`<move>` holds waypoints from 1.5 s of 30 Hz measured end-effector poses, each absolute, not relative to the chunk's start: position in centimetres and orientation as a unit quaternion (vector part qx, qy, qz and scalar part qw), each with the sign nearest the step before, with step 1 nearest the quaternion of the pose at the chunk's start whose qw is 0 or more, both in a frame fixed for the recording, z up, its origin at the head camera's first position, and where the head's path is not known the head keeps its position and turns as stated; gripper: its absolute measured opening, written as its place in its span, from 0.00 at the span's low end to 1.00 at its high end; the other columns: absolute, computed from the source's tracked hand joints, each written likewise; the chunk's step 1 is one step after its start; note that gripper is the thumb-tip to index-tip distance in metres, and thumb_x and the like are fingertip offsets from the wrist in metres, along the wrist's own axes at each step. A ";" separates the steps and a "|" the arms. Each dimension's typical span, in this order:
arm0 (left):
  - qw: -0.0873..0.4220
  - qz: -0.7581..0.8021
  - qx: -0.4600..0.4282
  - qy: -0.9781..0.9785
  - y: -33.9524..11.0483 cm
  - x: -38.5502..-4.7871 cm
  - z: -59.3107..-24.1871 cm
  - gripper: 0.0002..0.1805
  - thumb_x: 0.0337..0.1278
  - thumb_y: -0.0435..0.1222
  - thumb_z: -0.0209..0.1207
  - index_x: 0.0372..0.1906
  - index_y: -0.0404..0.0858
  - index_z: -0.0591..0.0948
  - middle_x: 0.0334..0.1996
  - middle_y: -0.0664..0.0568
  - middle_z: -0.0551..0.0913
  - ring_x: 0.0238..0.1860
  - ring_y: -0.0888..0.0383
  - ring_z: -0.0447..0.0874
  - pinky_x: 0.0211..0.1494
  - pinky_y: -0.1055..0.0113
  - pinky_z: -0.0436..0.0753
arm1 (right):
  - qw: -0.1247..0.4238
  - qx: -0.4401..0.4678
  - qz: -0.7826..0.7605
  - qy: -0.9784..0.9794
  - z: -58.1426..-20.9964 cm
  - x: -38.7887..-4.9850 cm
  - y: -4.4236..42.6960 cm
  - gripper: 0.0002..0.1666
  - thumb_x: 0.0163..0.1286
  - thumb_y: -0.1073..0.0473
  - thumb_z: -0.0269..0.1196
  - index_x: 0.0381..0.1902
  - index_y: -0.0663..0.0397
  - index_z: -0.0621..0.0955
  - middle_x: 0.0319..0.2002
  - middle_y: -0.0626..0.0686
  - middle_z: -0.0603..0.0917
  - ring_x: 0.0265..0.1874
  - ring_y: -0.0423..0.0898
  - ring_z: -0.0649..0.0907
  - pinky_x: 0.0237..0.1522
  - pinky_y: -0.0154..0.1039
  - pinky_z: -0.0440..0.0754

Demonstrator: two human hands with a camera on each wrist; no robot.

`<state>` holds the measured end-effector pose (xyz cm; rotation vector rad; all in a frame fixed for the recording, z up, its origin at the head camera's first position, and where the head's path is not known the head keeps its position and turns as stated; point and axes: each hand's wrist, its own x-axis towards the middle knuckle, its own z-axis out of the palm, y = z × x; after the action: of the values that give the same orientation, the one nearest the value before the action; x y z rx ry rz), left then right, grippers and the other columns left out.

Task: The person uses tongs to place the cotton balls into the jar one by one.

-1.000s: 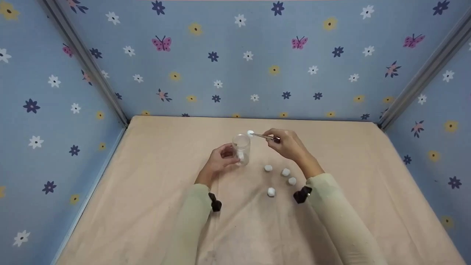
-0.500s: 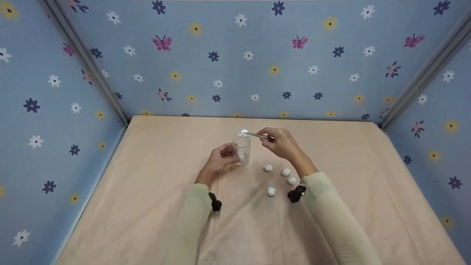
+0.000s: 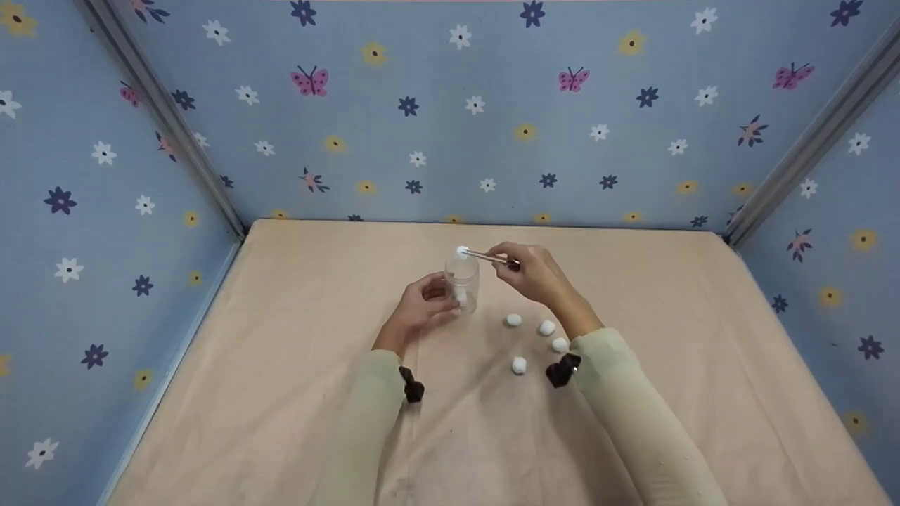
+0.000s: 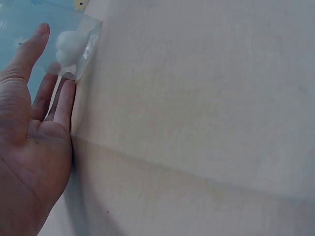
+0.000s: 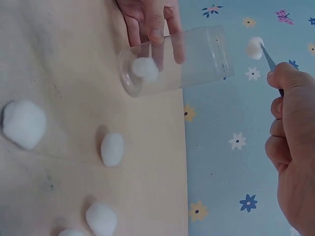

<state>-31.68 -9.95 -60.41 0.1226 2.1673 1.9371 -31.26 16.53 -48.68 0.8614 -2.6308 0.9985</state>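
Observation:
A clear plastic jar point(image 3: 463, 273) stands upright on the cloth, gripped at its side by my left hand point(image 3: 420, 306). Through its wall a cotton ball point(image 5: 144, 69) shows at the bottom; the left wrist view suggests more than one there. My right hand point(image 3: 531, 270) pinches metal tweezers point(image 3: 485, 257) in a level pose. Their tips clasp another cotton ball point(image 5: 254, 48), which hangs just above the jar's open mouth, apart from the rim. In the left wrist view, the thumb point(image 4: 34, 49) and fingers lie around the jar's lower part.
Several loose cotton balls point(image 3: 519, 365) lie on the beige cloth point(image 3: 281, 393) to the right of the jar, below my right hand. Blue flowered panels point(image 3: 436, 119) wall the table at the back and on both sides.
My right hand has moved left with the tweezers, carrying the cotton ball from beside the jar's rim to above its mouth. My left hand and the jar stay in place.

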 end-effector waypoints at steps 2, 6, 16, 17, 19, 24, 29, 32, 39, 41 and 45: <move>0.115 0.662 0.044 0.739 -10.0 -31.7 -60.4 0.36 0.73 0.29 0.73 0.82 0.37 0.76 0.75 0.36 0.83 0.78 0.39 0.82 0.87 0.47 0.79 | 0.100 0.292 0.336 -0.890 -48.7 -31.3 16.5 0.12 0.80 0.64 0.66 0.56 0.56 0.91 0.28 0.58 0.87 0.23 0.39 0.71 0.29 0.32 0.67; 0.115 0.661 0.047 0.740 -10.0 -31.8 -60.4 0.36 0.72 0.29 0.73 0.82 0.37 0.76 0.74 0.37 0.83 0.77 0.40 0.82 0.86 0.47 0.79 | 0.102 0.294 0.333 -0.890 -48.7 -31.3 16.6 0.12 0.80 0.64 0.66 0.57 0.56 0.90 0.28 0.58 0.87 0.23 0.39 0.70 0.29 0.33 0.67; 0.113 0.659 0.057 0.741 -10.0 -31.8 -60.4 0.37 0.73 0.28 0.72 0.82 0.36 0.75 0.74 0.35 0.83 0.77 0.38 0.82 0.86 0.47 0.80 | 0.089 0.292 0.334 -0.892 -48.9 -31.2 16.8 0.13 0.81 0.64 0.66 0.58 0.57 0.90 0.29 0.59 0.87 0.23 0.40 0.71 0.29 0.33 0.68; 0.113 0.658 0.056 0.743 -10.0 -31.8 -60.4 0.37 0.73 0.29 0.73 0.82 0.36 0.75 0.74 0.35 0.83 0.77 0.39 0.82 0.86 0.47 0.80 | 0.089 0.292 0.335 -0.891 -48.8 -31.1 16.8 0.13 0.81 0.64 0.66 0.58 0.57 0.90 0.28 0.59 0.87 0.23 0.39 0.70 0.29 0.33 0.67; 0.111 0.655 0.056 0.746 -10.0 -31.8 -60.5 0.36 0.73 0.29 0.73 0.82 0.37 0.75 0.74 0.36 0.83 0.76 0.39 0.83 0.85 0.48 0.80 | 0.090 0.294 0.337 -0.890 -48.8 -31.1 16.8 0.13 0.81 0.64 0.66 0.59 0.57 0.90 0.27 0.58 0.86 0.22 0.39 0.70 0.28 0.33 0.67; 0.111 0.658 0.053 0.743 -10.1 -31.8 -60.7 0.36 0.73 0.28 0.72 0.82 0.36 0.76 0.73 0.36 0.83 0.76 0.40 0.82 0.85 0.49 0.80 | 0.097 0.295 0.346 -0.885 -48.7 -30.9 17.0 0.14 0.80 0.64 0.68 0.59 0.57 0.90 0.25 0.57 0.84 0.22 0.39 0.70 0.28 0.34 0.67; 0.116 0.655 0.048 0.745 -10.0 -31.7 -60.5 0.37 0.74 0.29 0.72 0.83 0.38 0.74 0.75 0.37 0.82 0.78 0.40 0.81 0.86 0.48 0.79 | 0.096 0.283 0.354 -0.886 -48.6 -31.0 17.3 0.15 0.79 0.64 0.68 0.60 0.54 0.91 0.24 0.55 0.83 0.23 0.39 0.70 0.29 0.34 0.67; 0.118 0.653 0.047 0.747 -10.0 -31.7 -60.5 0.38 0.73 0.29 0.72 0.84 0.38 0.74 0.75 0.37 0.82 0.78 0.40 0.81 0.87 0.48 0.79 | 0.087 0.276 0.359 -0.887 -48.7 -30.9 17.6 0.15 0.79 0.64 0.68 0.60 0.54 0.91 0.25 0.55 0.84 0.23 0.39 0.70 0.29 0.34 0.68; 0.115 0.653 0.050 0.747 -10.1 -31.7 -60.5 0.38 0.73 0.29 0.73 0.83 0.38 0.74 0.76 0.37 0.82 0.78 0.39 0.81 0.87 0.47 0.79 | 0.070 0.259 0.369 -0.890 -48.9 -30.7 18.3 0.15 0.82 0.63 0.69 0.62 0.53 0.91 0.27 0.56 0.87 0.23 0.38 0.72 0.29 0.33 0.69; 0.115 0.653 0.052 0.746 -10.1 -31.8 -60.6 0.38 0.73 0.29 0.73 0.83 0.38 0.74 0.76 0.37 0.82 0.78 0.39 0.81 0.87 0.47 0.79 | 0.069 0.257 0.368 -0.891 -49.0 -30.6 18.5 0.15 0.82 0.62 0.69 0.63 0.53 0.90 0.27 0.56 0.87 0.23 0.38 0.72 0.29 0.33 0.69; 0.113 0.653 0.054 0.747 -10.1 -31.9 -60.6 0.38 0.73 0.29 0.72 0.84 0.37 0.74 0.76 0.36 0.82 0.78 0.39 0.81 0.87 0.47 0.79 | 0.068 0.258 0.365 -0.892 -49.0 -30.5 18.9 0.15 0.83 0.61 0.69 0.63 0.52 0.90 0.27 0.56 0.87 0.23 0.39 0.72 0.29 0.34 0.69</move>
<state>-31.85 -10.08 -60.63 0.1590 2.1914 1.9147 -30.52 18.88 -49.03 0.7778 -2.6866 1.0990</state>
